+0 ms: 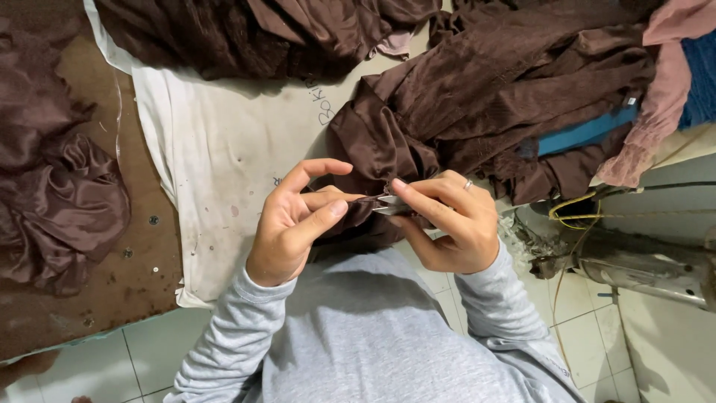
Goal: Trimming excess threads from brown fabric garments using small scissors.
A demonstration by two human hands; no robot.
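Observation:
My left hand (294, 220) pinches a fold of dark brown satin fabric (373, 149) between thumb and fingers, index finger raised. My right hand (447, 224), a ring on one finger, grips small metal thread snips (388, 205) whose tip meets the fabric edge right beside my left fingertips. The brown cloth runs from my hands up into a large crumpled heap (507, 82) at the upper right. Both grey sleeves reach up from the bottom of the view.
A stained white cloth (224, 149) covers part of a brown board (112, 283). More brown fabric lies bunched at the left (52, 194) and top (246, 33). Pink (664, 89) and blue (589, 133) cloth sit at the right, above a metal machine part (641, 269) with wires over a tiled floor.

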